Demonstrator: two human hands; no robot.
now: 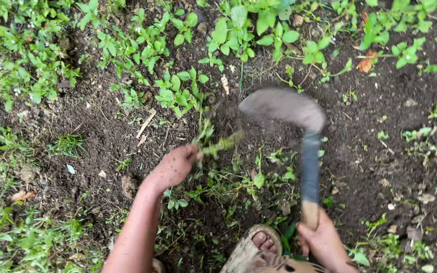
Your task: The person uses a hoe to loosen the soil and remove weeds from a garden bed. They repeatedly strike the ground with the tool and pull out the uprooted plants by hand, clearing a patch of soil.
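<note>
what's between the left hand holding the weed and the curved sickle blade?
Head view: the soil-smeared left hand pinches a blurred green weed stem that stretches toward the curved grey metal sickle blade. Beneath it lies dark bare soil. The right hand grips the sickle's wooden handle.

The soil [380, 151] is dark brown, almost black, speckled with pale chips and a few orange-brown dead leaves [366, 61], while bright green weeds [178, 91] crowd its upper and left edges. The sickle [299, 126] has a dull grey, earth-smeared curved blade, a dark blue-grey neck and a light tan wooden handle, and the weed stem [221, 145] is yellowish green. The sandal [249, 250] is tan and brown with a mottled strap pattern, and the left hand [174, 167] is flecked with dark dirt.
</note>
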